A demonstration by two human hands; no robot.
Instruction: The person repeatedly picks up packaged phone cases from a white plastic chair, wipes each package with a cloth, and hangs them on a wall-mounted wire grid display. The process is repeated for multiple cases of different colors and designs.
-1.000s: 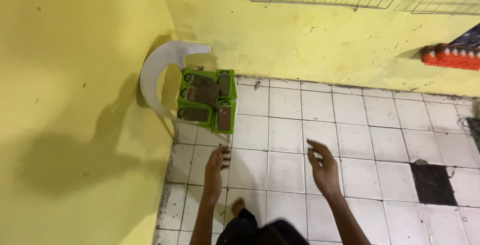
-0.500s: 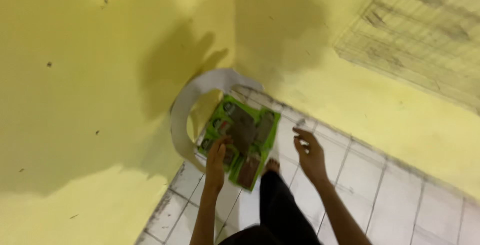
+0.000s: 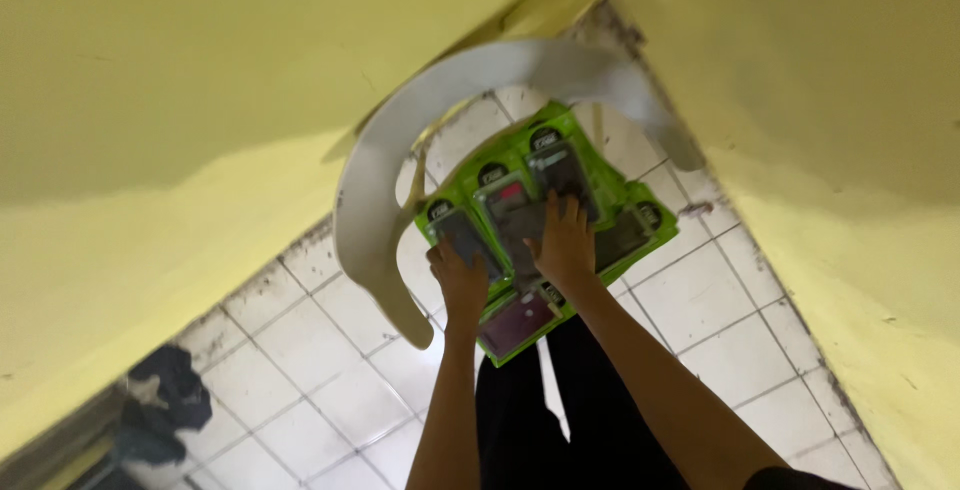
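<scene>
Several flat green packages [image 3: 600,200] with dark phone-case inserts lie in a pile on the seat of a white plastic chair, whose curved backrest [image 3: 420,130] arcs around them in the yellow corner. My left hand [image 3: 462,275] rests on the near-left packages, fingers laid over one. My right hand [image 3: 566,245] presses flat on the middle of the pile, fingers spread over a dark insert. Whether either hand grips a package is not clear.
Yellow walls [image 3: 200,100] close in on both sides of the corner. White tiled floor [image 3: 700,300] with dark grout lies below. A dark bundle of cloth [image 3: 170,400] sits at the lower left. My dark-clothed legs [image 3: 560,410] are beneath my arms.
The camera has swung closer and tilted over the chair. Both hands have moved forward from above the floor onto the pile of green packages.
</scene>
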